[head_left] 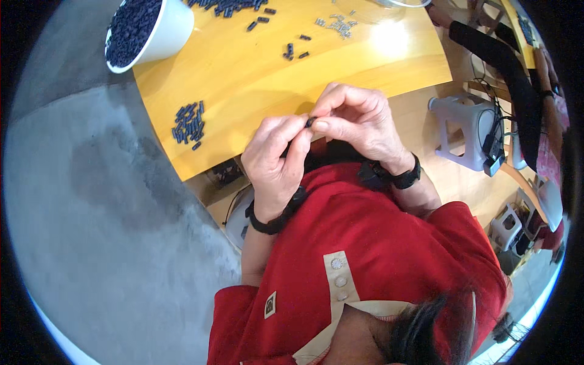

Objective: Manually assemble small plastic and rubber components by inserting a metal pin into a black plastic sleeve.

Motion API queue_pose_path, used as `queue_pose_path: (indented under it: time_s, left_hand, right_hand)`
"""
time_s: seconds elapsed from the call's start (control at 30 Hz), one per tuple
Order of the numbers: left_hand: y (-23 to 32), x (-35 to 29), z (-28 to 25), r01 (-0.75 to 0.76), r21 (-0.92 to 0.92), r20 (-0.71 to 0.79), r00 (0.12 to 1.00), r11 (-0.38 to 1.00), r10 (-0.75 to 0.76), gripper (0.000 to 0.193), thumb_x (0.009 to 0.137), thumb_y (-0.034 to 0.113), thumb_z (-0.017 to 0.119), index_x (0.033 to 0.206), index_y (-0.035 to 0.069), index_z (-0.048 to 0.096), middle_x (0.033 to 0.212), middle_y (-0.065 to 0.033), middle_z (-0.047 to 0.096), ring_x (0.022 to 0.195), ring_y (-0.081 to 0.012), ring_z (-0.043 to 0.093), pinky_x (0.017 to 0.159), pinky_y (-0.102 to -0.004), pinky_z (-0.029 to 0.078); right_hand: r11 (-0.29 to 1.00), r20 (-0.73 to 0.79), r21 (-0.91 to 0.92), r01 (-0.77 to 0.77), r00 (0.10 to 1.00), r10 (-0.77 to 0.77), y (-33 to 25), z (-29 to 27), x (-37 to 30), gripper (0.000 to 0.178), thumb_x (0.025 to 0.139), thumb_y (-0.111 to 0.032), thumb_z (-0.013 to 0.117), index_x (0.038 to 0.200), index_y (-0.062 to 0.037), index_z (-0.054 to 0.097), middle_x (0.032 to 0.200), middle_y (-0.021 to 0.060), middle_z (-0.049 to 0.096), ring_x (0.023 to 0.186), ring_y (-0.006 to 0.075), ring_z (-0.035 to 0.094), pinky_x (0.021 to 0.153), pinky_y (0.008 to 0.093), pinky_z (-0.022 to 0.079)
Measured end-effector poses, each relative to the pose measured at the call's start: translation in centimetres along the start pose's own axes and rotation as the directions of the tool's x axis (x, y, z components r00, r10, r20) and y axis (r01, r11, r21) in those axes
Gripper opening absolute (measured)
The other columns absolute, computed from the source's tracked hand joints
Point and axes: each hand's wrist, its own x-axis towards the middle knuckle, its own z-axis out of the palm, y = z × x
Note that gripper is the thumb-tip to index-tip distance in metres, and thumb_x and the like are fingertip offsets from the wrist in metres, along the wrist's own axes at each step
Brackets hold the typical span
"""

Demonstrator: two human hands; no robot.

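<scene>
Above the near edge of the yellow table, my left hand (274, 152) and my right hand (360, 121) meet fingertip to fingertip. Between them they pinch a small black part (309, 122), mostly covered by the fingers, so its exact kind is hidden. To the left of my hands lies a pile of small black cylindrical parts (189, 123). A few more loose black pieces (291, 52) are scattered beyond my hands. Farther off, small silvery metal pieces (340, 26) form a loose group.
A white bucket (176, 33) full of black parts stands at the table's far left corner, beside a larger black heap (228, 6). On the right are a white plastic stool (462, 131), cables with a black adapter (491, 149), and another person's arm (547, 115).
</scene>
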Motion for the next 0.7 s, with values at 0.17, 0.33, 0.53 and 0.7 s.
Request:
queue_pose_path:
  time_s: [0.17,0.33,0.53,0.7]
  left_hand:
    - [0.1,-0.2,0.1,0.055,-0.002,0.014,0.998,0.998,-0.055,0.017,0.079,-0.006,0.069,0.095,-0.001,0.067,0.086,-0.0128,0.068,0.076,-0.0223,0.066,0.070,-0.0304,0.052]
    - [-0.4,0.2,0.2,0.070,-0.027,-0.026,0.997,0.997,-0.071,0.016,0.080,-0.006,0.069,0.095,-0.002,0.068,0.087,-0.0125,0.068,0.076,-0.0211,0.065,0.070,-0.0294,0.051]
    - [-0.6,0.4,-0.3,0.205,-0.052,-0.060,0.976,0.977,-0.207,0.014,0.081,-0.006,0.069,0.094,-0.002,0.068,0.086,-0.0114,0.067,0.078,-0.0184,0.064,0.071,-0.0264,0.050]
    - [-0.8,0.5,-0.3,0.174,-0.001,-0.031,0.984,0.985,-0.174,0.014,0.081,-0.005,0.069,0.094,-0.002,0.068,0.086,-0.0113,0.068,0.078,-0.0191,0.064,0.071,-0.0273,0.050]
  right_hand:
    - [0.991,0.005,-0.130,0.018,1.000,-0.018,-0.4,-0.1,0.2,0.007,0.088,-0.008,0.072,0.086,-0.0057,0.065,0.073,-0.0035,0.061,0.062,0.0014,0.051,0.052,0.0181,0.039]
    - [0.889,0.129,-0.439,0.130,0.988,-0.081,-2.3,-1.7,1.6,0.007,0.088,-0.007,0.070,0.091,-0.0015,0.066,0.086,0.0027,0.063,0.078,0.0084,0.058,0.070,0.0237,0.048]
    - [0.343,-0.052,-0.932,0.118,0.892,-0.449,-3.7,-7.8,6.3,0.008,0.084,-0.008,0.067,0.090,-0.0026,0.067,0.082,0.0124,0.064,0.074,0.0258,0.064,0.066,0.0340,0.052]
    - [0.076,0.115,-0.981,0.179,0.850,-0.514,-3.9,-10.2,8.3,0.011,0.083,-0.003,0.062,0.093,-0.0025,0.066,0.090,0.0160,0.064,0.077,0.0367,0.064,0.067,0.0415,0.053]
